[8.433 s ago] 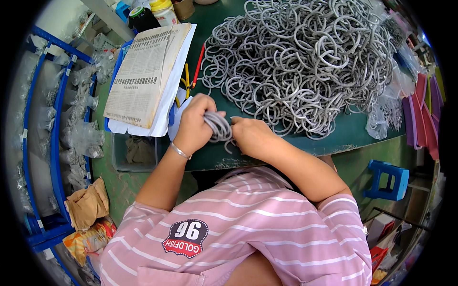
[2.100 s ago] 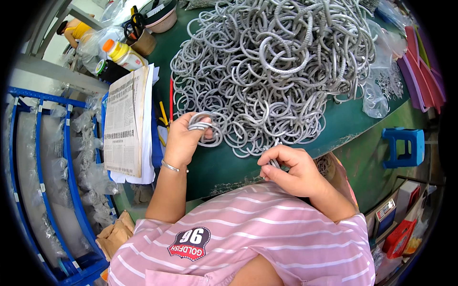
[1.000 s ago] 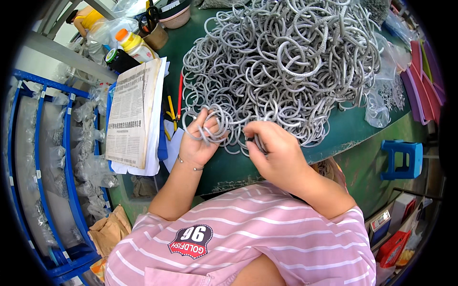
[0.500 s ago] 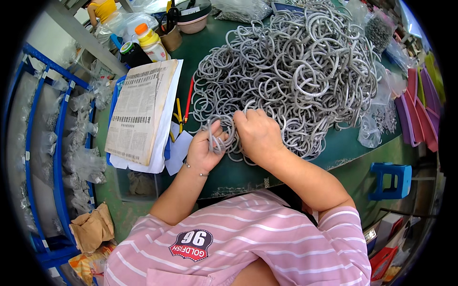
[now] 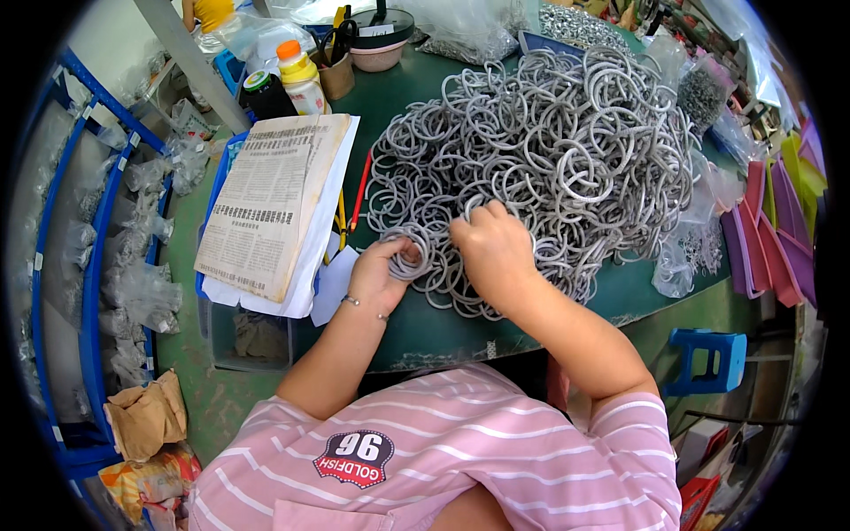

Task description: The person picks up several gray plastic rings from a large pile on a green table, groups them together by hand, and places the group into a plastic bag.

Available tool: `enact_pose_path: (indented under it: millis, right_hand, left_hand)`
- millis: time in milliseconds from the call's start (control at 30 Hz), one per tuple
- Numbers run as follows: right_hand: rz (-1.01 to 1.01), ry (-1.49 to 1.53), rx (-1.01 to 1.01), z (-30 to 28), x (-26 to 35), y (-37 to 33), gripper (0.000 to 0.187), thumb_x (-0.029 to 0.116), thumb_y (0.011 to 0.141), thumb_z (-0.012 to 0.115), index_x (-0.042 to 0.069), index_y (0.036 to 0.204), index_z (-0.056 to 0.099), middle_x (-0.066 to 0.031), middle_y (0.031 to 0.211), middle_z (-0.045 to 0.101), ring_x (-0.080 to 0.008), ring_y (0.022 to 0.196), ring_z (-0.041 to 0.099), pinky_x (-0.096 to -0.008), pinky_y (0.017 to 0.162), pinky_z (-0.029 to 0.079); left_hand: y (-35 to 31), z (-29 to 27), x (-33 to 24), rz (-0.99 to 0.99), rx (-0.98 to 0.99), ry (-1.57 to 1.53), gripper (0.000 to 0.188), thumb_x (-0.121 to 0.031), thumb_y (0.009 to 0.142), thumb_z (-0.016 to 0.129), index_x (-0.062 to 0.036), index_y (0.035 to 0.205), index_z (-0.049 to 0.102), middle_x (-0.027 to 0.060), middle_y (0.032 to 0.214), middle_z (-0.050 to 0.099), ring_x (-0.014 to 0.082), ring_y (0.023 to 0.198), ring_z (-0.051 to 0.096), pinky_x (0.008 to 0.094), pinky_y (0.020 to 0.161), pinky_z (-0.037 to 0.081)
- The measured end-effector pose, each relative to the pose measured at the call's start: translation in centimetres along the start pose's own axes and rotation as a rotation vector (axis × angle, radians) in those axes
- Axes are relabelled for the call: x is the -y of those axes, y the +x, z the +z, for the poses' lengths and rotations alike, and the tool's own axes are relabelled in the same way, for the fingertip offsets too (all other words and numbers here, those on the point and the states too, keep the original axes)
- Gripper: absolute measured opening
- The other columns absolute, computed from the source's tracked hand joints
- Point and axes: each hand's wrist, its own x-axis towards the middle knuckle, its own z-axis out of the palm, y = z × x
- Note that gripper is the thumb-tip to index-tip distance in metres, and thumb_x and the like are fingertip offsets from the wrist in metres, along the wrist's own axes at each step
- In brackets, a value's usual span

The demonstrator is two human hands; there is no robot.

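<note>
A big heap of grey open rings (image 5: 567, 168), like bracelet blanks, covers the middle of the green table. My left hand (image 5: 382, 276) is closed round several of these rings (image 5: 416, 257), gathered in a loose stack at the near left of the heap. Just to its right, my right hand (image 5: 494, 252) reaches onto the heap's near edge, knuckles up. Its fingers are bent and pressed together; whatever they pinch is hidden beneath the hand.
Left of the heap lie a folded newspaper (image 5: 266, 203) on white sheets and a red pencil (image 5: 360, 190). Behind stand a yellow-and-white bottle (image 5: 303, 84), a dark jar (image 5: 266, 96) and a pink bowl (image 5: 381, 55). A blue stool (image 5: 708, 361) is at the right.
My right hand has shifted slightly right, away from the left hand. The rings in my left hand now sit in a neater, rounder stack. The whole view has turned a little.
</note>
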Motion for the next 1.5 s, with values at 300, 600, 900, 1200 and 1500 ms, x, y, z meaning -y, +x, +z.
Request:
enact_pose_path:
  millis: [300, 600, 900, 1200, 1500]
  right_hand:
    - [-0.161, 0.044, -0.001, 1.0, -0.9, -0.7, 0.006, 0.008, 0.067, 0.059, 0.008, 0.073, 0.057, -0.0079, 0.075, 0.053, -0.0264, 0.076, 0.053, -0.0366, 0.063, 0.044]
    - [0.084, 0.0, 0.15, 0.6, 0.1, 0.5, 0.005, 0.007, 0.07, 0.062, 0.007, 0.075, 0.06, -0.0133, 0.075, 0.057, -0.031, 0.073, 0.059, -0.0413, 0.066, 0.047]
    - [-0.114, -0.013, 0.199, 1.6, 0.5, -1.4, 0.005, 0.013, 0.073, 0.065, 0.008, 0.071, 0.065, -0.0098, 0.074, 0.055, -0.0284, 0.076, 0.054, -0.0412, 0.066, 0.041]
    - [-0.174, 0.095, 0.232, -1.0, 0.5, -0.5, 0.004, 0.006, 0.064, 0.064, 0.005, 0.068, 0.062, -0.0092, 0.076, 0.053, -0.0297, 0.078, 0.053, -0.0406, 0.067, 0.044]
    - [0.125, 0.089, 0.111, -2.6, -1.3, 0.5, 0.008, 0.009, 0.08, 0.061, 0.002, 0.079, 0.057, -0.0129, 0.077, 0.051, -0.0329, 0.073, 0.055, -0.0424, 0.061, 0.046]
  left_hand:
    - [-1.5, 0.1, 0.1, 0.013, -0.106, 0.054, 0.01, 0.003, 0.085, 0.052, 0.0017, 0.094, 0.055, 0.0102, 0.085, 0.06, 0.0181, 0.075, 0.059, 0.031, 0.072, 0.052]
    - [-1.2, 0.6, -0.5, -0.037, 0.034, -0.073, 0.016, 0.005, 0.084, 0.052, 0.0042, 0.099, 0.058, 0.0123, 0.092, 0.062, 0.0201, 0.081, 0.062, 0.0325, 0.076, 0.053]
    - [-1.1, -0.1, 0.7, -0.099, -0.009, -0.126, 0.012, 0.001, 0.084, 0.051, 0.0053, 0.093, 0.058, 0.0114, 0.089, 0.062, 0.0191, 0.08, 0.061, 0.0333, 0.079, 0.052]
    - [-1.2, 0.4, 0.8, -0.074, 0.115, 0.021, 0.011, 0.0, 0.085, 0.057, 0.0023, 0.095, 0.058, 0.0089, 0.087, 0.063, 0.0168, 0.078, 0.062, 0.0306, 0.074, 0.052]
    - [-3.3, -1.1, -1.2, 0.047, 0.062, 0.159, 0.013, -0.002, 0.086, 0.057, 0.0013, 0.099, 0.057, 0.007, 0.085, 0.062, 0.0149, 0.073, 0.061, 0.0296, 0.071, 0.051]
